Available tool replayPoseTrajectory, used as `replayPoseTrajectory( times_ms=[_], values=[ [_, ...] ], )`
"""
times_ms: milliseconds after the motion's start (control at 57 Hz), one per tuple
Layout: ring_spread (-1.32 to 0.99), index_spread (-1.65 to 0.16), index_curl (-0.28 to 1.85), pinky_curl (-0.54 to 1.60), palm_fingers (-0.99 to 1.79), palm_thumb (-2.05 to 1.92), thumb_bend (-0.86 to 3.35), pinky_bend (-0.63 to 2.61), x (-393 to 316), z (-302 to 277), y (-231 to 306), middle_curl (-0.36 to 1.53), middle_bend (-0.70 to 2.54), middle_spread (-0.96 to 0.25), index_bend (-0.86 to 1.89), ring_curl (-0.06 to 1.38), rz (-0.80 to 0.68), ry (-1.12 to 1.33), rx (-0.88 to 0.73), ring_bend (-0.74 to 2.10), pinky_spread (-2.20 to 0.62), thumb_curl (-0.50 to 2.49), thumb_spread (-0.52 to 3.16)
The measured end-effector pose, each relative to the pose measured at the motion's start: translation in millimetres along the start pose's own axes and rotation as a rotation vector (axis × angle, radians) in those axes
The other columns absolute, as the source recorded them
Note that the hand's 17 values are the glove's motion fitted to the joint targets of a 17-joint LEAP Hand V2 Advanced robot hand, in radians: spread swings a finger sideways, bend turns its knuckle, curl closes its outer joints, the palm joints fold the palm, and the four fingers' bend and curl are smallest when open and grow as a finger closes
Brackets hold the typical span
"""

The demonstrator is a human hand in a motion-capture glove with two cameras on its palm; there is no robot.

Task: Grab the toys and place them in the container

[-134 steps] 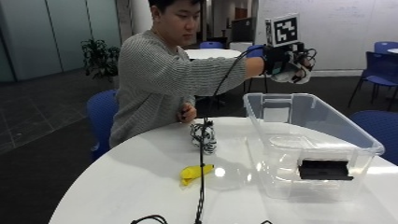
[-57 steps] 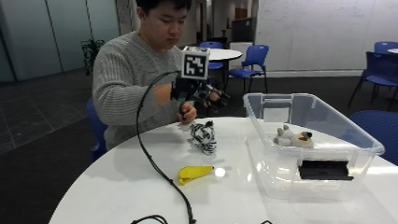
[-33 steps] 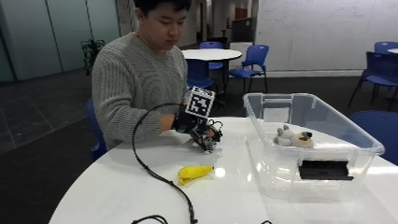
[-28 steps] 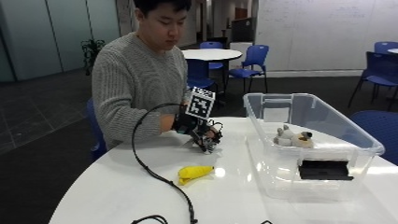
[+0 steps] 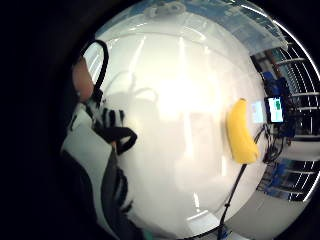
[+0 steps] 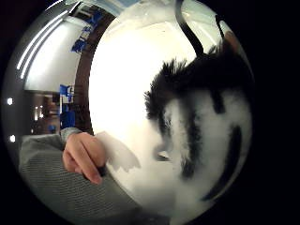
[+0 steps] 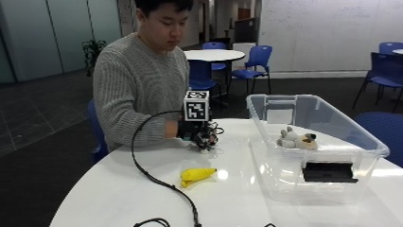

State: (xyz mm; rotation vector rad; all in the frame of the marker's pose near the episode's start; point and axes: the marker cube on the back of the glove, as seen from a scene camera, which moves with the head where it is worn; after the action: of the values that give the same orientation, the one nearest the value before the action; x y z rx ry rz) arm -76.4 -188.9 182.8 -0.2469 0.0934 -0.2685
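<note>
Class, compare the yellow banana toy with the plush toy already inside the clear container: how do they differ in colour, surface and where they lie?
The banana toy is plain yellow; the plush toy is grey, white and tan. The banana toy looks smooth and curved; the plush toy looks furry and lumpy. The banana toy lies on the white table; the plush toy lies inside the clear container. Both are small toys untouched by any hand.

A round white bench (image 7: 126, 189) carries everything. A yellow banana toy (image 7: 197, 176) lies near its middle. A striped plush toy (image 7: 205, 142) stands toward the person's edge. A clear plastic container (image 7: 327, 156) sits along the right edge. A black cable (image 7: 157, 182) trails across to the near edge.
</note>
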Motion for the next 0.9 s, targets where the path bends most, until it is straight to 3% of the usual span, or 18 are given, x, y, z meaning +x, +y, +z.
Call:
replayPoseTrajectory(
  times_ms=[176, 281, 404, 439, 509, 544, 755, 895],
  values=[
    [-0.48, -0.39, 0.52, 0.38, 0.95, 0.66, 0.12, 1.07, -4.7, -13.1, -0.2, 0.51, 0.49, -0.30, 0.29, 0.58, -0.004, -0.023, 0.023, 0.75, -0.43, 0.69, 0.84],
    [-0.50, -0.38, 0.58, 0.40, 0.94, 0.66, 0.10, 1.07, 3.3, -76.5, -11.6, 0.56, 0.51, -0.29, 0.31, 0.59, -0.014, 0.069, 0.136, 0.74, -0.44, 0.74, 0.75],
    [-0.51, -0.37, 0.64, 0.42, 0.92, 0.66, 0.08, 1.07, 31.4, -202.1, -28.5, 0.60, 0.53, -0.29, 0.32, 0.61, -0.381, 0.093, 0.256, 0.75, -0.44, 0.80, 0.68],
    [-0.51, -0.37, 0.66, 0.42, 0.92, 0.66, 0.08, 1.07, 31.5, -234.7, -39.3, 0.62, 0.53, -0.29, 0.32, 0.62, -0.341, 0.050, 0.296, 0.75, -0.44, 0.81, 0.67],
    [-0.52, -0.37, 0.70, 0.43, 0.91, 0.66, 0.07, 1.07, 40.1, -278.5, -71.5, 0.64, 0.53, -0.29, 0.31, 0.63, -0.010, 0.100, 0.363, 0.75, -0.44, 0.84, 0.64],
    [-0.52, -0.37, 0.71, 0.43, 0.90, 0.66, 0.06, 1.07, 45.0, -284.9, -82.9, 0.65, 0.53, -0.29, 0.31, 0.64, 0.067, 0.128, 0.368, 0.76, -0.44, 0.85, 0.63],
    [-0.52, -0.38, 0.80, 0.45, 0.86, 0.65, 0.03, 1.08, 66.7, -288.7, -143.8, 0.72, 0.53, -0.30, 0.26, 0.67, -0.054, 0.180, 0.321, 0.78, -0.45, 0.91, 0.59],
    [-0.50, -0.39, 0.86, 0.46, 0.78, 0.65, 0.01, 1.10, 65.4, -276.5, -227.1, 0.75, 0.49, -0.31, 0.19, 0.68, 0.214, 0.000, 0.296, 0.78, -0.45, 0.95, 0.60]
  ],
)
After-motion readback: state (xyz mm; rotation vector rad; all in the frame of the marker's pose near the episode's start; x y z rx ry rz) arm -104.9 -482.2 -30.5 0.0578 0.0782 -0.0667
